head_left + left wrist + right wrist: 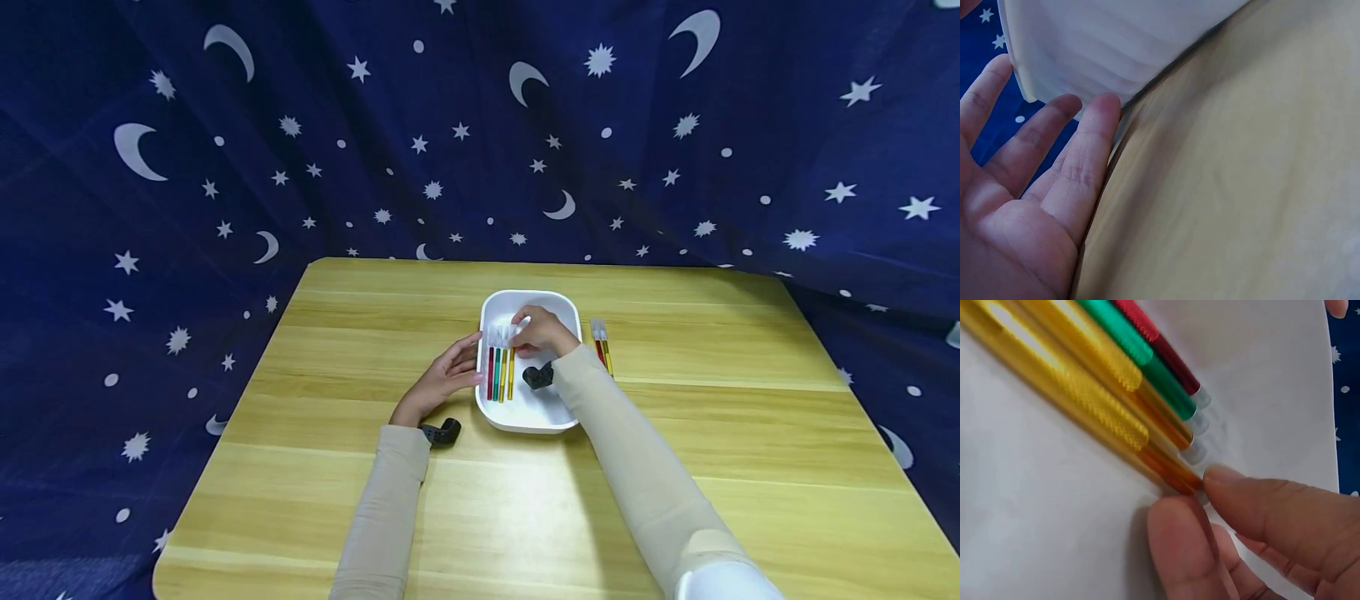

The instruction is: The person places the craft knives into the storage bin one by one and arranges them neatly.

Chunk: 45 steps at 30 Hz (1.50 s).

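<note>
A white tray (525, 425) holds several slim craft knives with knurled metal handles and clear caps, lying side by side along its left part. They are a red knife (1175, 365), a green knife (1169, 389), a gold knife (1107, 359) and a second gold knife (1094, 406), the rightmost in the row. Thumb and finger of my right hand (542, 332) pinch that rightmost gold knife at its capped end, inside the tray. My left hand (446, 373) has its fingers spread and fairly straight, fingertips right at the tray's left outer wall.
Right of the tray, partly behind the right forearm, a red knife (599, 348) and a gold knife (607, 358) lie on the wooden table (750, 417). A dark blue curtain (480, 125) with moons and stars hangs behind. Each wrist carries a black camera mount (444, 432).
</note>
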Tool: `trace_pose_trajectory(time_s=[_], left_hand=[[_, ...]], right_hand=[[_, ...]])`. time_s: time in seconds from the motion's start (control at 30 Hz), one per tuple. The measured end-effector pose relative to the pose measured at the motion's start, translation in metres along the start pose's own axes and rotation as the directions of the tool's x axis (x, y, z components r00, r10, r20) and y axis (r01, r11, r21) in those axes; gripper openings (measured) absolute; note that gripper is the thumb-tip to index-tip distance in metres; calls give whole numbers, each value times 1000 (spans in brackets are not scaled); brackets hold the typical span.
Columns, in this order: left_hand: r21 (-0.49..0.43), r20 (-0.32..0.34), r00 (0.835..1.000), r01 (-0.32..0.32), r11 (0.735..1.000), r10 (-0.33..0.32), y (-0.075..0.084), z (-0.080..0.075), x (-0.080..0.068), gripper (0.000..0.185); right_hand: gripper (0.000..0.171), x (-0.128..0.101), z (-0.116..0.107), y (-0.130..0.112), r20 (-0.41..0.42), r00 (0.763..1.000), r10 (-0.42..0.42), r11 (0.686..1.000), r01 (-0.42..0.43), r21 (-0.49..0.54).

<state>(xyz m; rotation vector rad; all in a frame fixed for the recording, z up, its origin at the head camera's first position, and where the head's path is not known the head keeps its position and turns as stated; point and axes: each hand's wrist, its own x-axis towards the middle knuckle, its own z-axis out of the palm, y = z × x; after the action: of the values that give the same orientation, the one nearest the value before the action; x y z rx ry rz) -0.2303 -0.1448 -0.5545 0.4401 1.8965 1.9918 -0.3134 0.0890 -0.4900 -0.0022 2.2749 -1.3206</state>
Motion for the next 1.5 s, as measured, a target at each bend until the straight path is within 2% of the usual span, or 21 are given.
trace_pose_trajectory(time_s=[0.2, 0.47, 0.73, 0.97, 1.1, 1.5], left_hand=[[-5, 3, 1000, -5, 1000, 5, -1, 0, 0, 76], [-2, -5, 1000, 1, 1000, -1, 0, 0, 0, 76], [-8, 5, 1000, -12, 1000, 12, 1, 0, -1, 76], [-20, 13, 1000, -15, 1000, 16, 0, 0, -1, 76], [-19, 12, 1000, -17, 1000, 17, 1, 0, -2, 77], [-14, 9, 1000, -21, 1000, 21, 1, 0, -2, 77]], right_hand=[[40, 1, -1, 0, 11, 1000, 14, 1000, -15, 28], [52, -8, -6, -6, 23, 1000, 11, 1000, -10, -19], [51, -20, -20, -12, 23, 995, -98, 992, 100, -79], [52, -32, -35, -10, 69, 972, -224, 974, 225, -13], [51, -39, -43, -7, 61, 955, -292, 957, 291, 10], [45, -55, -57, -1, -5, 931, -364, 931, 364, 42]])
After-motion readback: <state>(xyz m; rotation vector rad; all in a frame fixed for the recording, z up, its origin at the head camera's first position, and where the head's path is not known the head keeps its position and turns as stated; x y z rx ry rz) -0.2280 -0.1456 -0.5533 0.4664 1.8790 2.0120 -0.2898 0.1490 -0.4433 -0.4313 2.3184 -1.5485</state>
